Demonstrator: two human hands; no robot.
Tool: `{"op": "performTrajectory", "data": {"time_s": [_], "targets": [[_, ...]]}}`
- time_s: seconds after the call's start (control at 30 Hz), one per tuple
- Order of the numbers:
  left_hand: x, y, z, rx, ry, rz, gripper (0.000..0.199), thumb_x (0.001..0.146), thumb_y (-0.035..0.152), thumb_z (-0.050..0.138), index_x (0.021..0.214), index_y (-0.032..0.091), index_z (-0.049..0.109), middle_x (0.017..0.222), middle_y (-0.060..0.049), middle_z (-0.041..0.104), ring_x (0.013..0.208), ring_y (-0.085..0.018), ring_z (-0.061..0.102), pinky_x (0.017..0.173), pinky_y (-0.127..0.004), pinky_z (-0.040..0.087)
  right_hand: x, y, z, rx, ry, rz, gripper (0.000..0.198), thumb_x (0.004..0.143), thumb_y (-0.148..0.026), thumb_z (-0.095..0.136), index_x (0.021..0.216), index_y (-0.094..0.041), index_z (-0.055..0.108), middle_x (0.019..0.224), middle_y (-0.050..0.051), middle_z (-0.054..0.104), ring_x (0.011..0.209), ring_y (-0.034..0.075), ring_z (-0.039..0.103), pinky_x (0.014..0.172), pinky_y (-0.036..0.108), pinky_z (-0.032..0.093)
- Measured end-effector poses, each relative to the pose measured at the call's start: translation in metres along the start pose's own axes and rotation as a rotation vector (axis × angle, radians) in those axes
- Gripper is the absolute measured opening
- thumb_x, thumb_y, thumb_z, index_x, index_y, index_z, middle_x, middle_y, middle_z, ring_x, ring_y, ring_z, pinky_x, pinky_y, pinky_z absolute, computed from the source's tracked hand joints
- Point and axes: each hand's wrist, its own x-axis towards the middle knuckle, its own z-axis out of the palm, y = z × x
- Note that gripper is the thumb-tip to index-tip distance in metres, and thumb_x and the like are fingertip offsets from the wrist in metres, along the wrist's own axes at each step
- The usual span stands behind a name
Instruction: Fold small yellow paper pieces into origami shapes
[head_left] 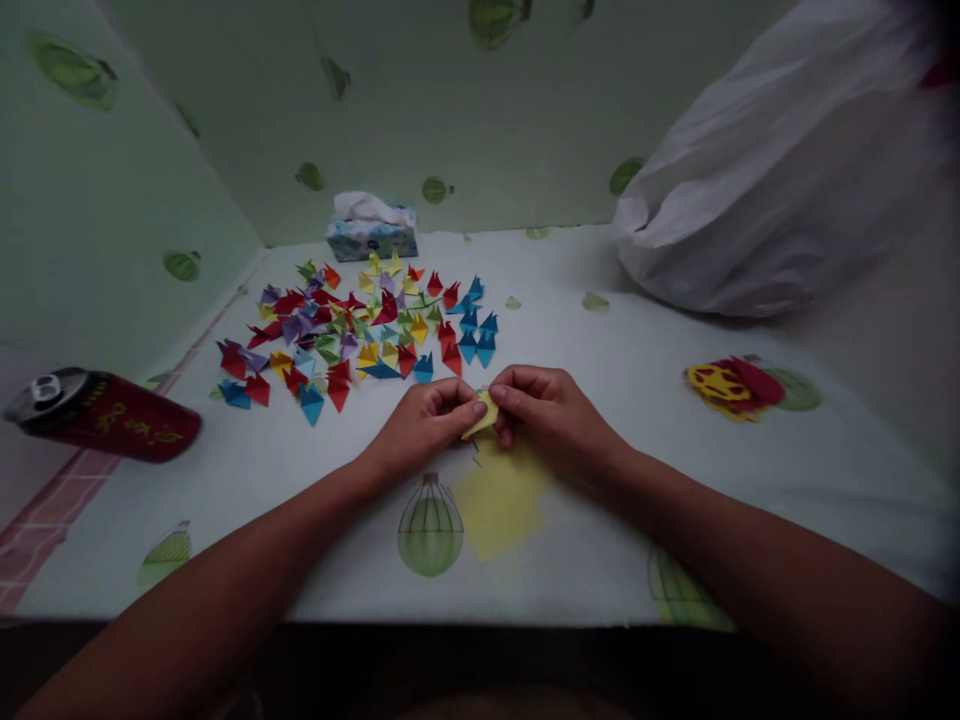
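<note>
Between my two hands, above the middle of the table, is a small folded piece of yellow paper (484, 415). My left hand (435, 415) is closed in a pinch on its left side. My right hand (551, 415) pinches it from the right, with the fingers curled and partly hiding it. Below, flat yellow paper sheets (499, 505) lie on the cloth, partly under my right hand. Many folded paper cranes (337, 385) in red, blue, yellow, green, purple and orange stand in a wide cluster beyond my left hand.
A tissue box (373, 235) stands at the back behind the cranes. At the left edge is a red can (112, 415). A large white plastic bag (750, 180) bulges at the back right, with red and yellow cut-out pieces (731, 388) in front of it on the tablecloth (585, 345).
</note>
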Motion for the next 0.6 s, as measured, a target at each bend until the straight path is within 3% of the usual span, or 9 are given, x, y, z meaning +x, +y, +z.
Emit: {"op": "performTrajectory", "data": {"time_s": [0.17, 0.33, 0.43, 0.6], "targets": [[0.0014, 0.001, -0.0001, 0.024, 0.059, 0.039, 0.025, 0.083, 0.036, 0.065, 0.072, 0.016, 0.057, 0.062, 0.003, 0.056, 0.055, -0.008, 0.049, 0.054, -0.021, 0.037, 0.0006, -0.0018, 0.0001, -0.007, 0.028, -0.011, 0.028, 0.087, -0.042, 0.063, 0.077, -0.016, 0.06, 0.063, -0.001, 0.064, 0.049, 0.01, 0.058, 0.052, 0.023, 0.044], [0.0008, -0.0025, -0.0018, 0.055, 0.041, 0.056, 0.027, 0.085, 0.04, 0.065, 0.075, 0.015, 0.061, 0.062, 0.002, 0.058, 0.056, -0.009, 0.049, 0.055, -0.021, 0.037, -0.0001, -0.003, 0.0006, -0.094, 0.003, -0.023, 0.03, 0.087, -0.042, 0.064, 0.071, -0.017, 0.059, 0.054, -0.003, 0.059, 0.047, 0.01, 0.053, 0.05, 0.023, 0.041], [0.0006, -0.0044, -0.0014, -0.011, 0.012, 0.042, 0.032, 0.089, 0.045, 0.061, 0.079, 0.015, 0.063, 0.066, 0.0, 0.061, 0.061, -0.011, 0.056, 0.06, -0.023, 0.042, -0.0006, -0.004, 0.0016, -0.176, 0.056, -0.066, 0.03, 0.088, -0.039, 0.064, 0.068, -0.017, 0.058, 0.051, -0.003, 0.058, 0.047, 0.009, 0.051, 0.051, 0.023, 0.04], [0.0018, -0.003, 0.0017, -0.083, 0.021, -0.001, 0.028, 0.081, 0.04, 0.071, 0.075, 0.015, 0.061, 0.061, 0.002, 0.059, 0.055, -0.009, 0.053, 0.056, -0.022, 0.041, -0.0031, -0.0039, 0.0041, -0.215, 0.091, -0.103, 0.029, 0.088, -0.037, 0.064, 0.068, -0.017, 0.06, 0.051, -0.003, 0.059, 0.049, 0.01, 0.052, 0.052, 0.023, 0.04]]}}
